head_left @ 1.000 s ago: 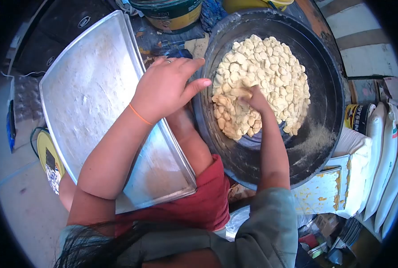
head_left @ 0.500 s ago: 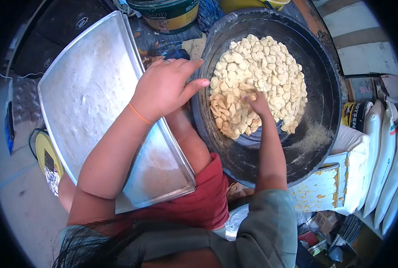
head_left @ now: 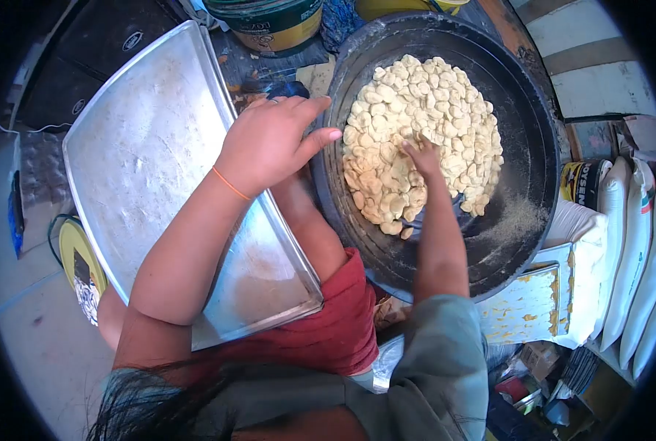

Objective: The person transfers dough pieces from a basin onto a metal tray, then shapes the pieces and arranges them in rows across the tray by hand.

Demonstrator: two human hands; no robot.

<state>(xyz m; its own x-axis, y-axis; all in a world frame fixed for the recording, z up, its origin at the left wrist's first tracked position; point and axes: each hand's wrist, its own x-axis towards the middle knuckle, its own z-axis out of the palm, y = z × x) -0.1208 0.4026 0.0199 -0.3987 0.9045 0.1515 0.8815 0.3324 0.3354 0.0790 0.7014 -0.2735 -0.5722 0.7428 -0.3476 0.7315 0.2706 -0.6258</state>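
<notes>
A wide black basin [head_left: 515, 173] holds a heap of small, pale, flattened dough pieces [head_left: 446, 99], browner toward the near left of the heap. My right hand [head_left: 425, 156] is over the heap with its fingers spread, touching or just above the pieces; nothing shows in its grasp. My left hand [head_left: 273, 140], with an orange band at the wrist, rests at the basin's left rim. Its thumb and index finger are stretched apart, and the other fingers are partly hidden. Under my left forearm a large metal tray [head_left: 148, 125] lies across my lap.
Loose powder coats the basin's lower right wall. Beyond the basin stand a green and yellow bucket [head_left: 273, 29] and a yellow container [head_left: 390, 9]. To the right are white sacks [head_left: 618, 242] and a peeling white metal box [head_left: 523, 305]. A yellow round lid-like object [head_left: 78, 250] sits at left.
My right hand has risen slightly from the pieces and its fingers have opened. Some pieces near the heap's lower left have shifted. My left hand stays at the rim.
</notes>
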